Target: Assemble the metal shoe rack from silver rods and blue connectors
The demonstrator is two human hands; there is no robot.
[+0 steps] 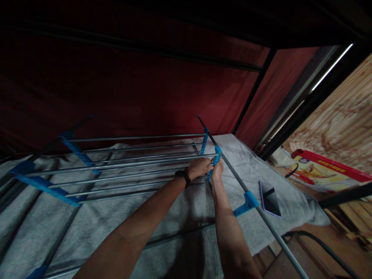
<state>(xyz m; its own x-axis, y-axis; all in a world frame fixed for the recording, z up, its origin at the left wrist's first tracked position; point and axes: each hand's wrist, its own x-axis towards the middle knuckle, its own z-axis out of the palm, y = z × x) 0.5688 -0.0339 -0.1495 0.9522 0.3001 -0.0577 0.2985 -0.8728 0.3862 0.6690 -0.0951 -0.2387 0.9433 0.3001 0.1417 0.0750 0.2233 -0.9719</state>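
A rack of thin metal tubes point(139, 136) and blue plastic brackets lies on its side on a grey fleecy cloth. My left hand point(199, 167), with a black band on its wrist, is closed around the end of a metal tube beside a blue bracket point(217, 150). From the other side, my right hand point(217, 172) grips that same bracket; its fingertips are partly hidden. Where tube and bracket meet is covered by my fingers. Nearer me on the same upright pole point(236, 176) sits another blue bracket point(247, 202). More blue brackets point(46, 189) hold the tubes at the left.
A phone or tablet with a purple edge point(270, 198) lies on the grey cloth point(247, 166) at my right. Beyond it are a red and yellow box point(328, 170) and a dark curved tube point(319, 240). A dark red sheet point(145, 93) hangs behind the rack.
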